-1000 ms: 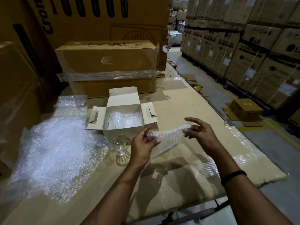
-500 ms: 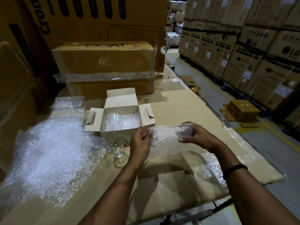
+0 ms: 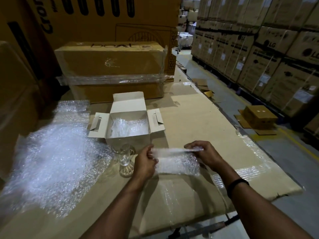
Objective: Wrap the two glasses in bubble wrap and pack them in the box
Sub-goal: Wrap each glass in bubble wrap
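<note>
The bare glass (image 3: 124, 156) stands upright on its foot just left of the left hand (image 3: 146, 163), so close that I cannot tell whether they touch. Its long axis is vertical. That hand and the right hand (image 3: 202, 152) each pinch an end of a small wrap (image 3: 177, 163), which is stretched level between them with its long axis running hand to hand. The left hand is much the nearer to the glass. I judge the glass must next be tipped onto the wrap, lying across its length, so it can be rolled. Just beyond the glass, ahead of the left hand, the box (image 3: 138, 142) sits open holding a bubbled bundle (image 3: 128, 126), probably the first glass. Farther left lies a big sheet (image 3: 51, 156).
</note>
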The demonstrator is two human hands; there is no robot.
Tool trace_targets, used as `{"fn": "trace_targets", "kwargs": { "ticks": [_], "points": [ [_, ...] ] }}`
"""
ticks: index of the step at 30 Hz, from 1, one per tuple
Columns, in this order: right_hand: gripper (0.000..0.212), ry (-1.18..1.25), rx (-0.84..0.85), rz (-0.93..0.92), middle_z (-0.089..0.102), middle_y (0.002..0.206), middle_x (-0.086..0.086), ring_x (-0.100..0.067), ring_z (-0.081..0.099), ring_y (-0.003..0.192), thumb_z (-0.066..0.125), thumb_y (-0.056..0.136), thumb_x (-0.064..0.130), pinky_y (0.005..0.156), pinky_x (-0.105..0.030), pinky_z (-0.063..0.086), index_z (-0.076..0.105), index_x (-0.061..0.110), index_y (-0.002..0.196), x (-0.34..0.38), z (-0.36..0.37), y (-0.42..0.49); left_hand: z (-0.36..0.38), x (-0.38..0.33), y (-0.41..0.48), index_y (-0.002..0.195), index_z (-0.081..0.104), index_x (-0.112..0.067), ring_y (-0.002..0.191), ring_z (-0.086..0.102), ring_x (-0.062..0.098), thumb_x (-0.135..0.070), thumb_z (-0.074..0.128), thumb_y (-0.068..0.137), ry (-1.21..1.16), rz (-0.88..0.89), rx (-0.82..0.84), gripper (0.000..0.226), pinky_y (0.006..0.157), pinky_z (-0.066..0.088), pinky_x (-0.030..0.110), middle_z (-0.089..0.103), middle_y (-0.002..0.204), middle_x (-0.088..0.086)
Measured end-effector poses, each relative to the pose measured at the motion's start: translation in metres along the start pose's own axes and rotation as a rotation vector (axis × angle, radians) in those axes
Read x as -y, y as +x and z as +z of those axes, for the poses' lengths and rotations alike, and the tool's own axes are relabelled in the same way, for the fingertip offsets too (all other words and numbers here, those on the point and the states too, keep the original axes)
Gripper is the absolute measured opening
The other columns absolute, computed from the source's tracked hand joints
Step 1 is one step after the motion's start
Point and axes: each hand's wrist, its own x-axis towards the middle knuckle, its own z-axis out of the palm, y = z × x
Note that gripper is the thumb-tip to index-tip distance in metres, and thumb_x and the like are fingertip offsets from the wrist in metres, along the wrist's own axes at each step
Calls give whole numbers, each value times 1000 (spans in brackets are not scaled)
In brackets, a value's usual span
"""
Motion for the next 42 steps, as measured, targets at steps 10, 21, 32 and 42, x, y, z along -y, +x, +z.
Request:
{"fn": "trace_targets", "kwargs": {
  "ticks": [10,21,32,42],
  "points": [
    [66,-762,396,-133,44,149,3,-3,46,129,39,69,-17,96,-12,35,74,22,110,-7,-17,-14,-17,28,-6,120,69,-28,135,42,18,-21,56,72,843,465,233,50,107,23,30,54,141,-6],
    [59,-1095,373,-135,14,162,5,-13,10,149,40,101,43,118,-38,7,22,25,153,-18,40,-27,-28,23,-19,141,48,-35,147,16,11,-45,23,82,1019,490,387,65,119,-1,37,28,157,-10],
    [45,-1343,373,-98,54,127,-8,-29,54,112,66,81,25,85,-33,43,55,19,124,40,81,-2,-81,37,-26,65,72,-21,72,63,23,-20,59,61,763,482,-129,14,74,49,35,71,72,-7],
    [25,-477,48,-110,68,93,-5,-29,65,82,66,82,5,65,-30,51,66,15,104,87,111,22,-114,37,-9,111,56,-38,85,66,11,-35,80,72,394,174,-272,47,76,56,34,68,98,-13]
  ]
}}
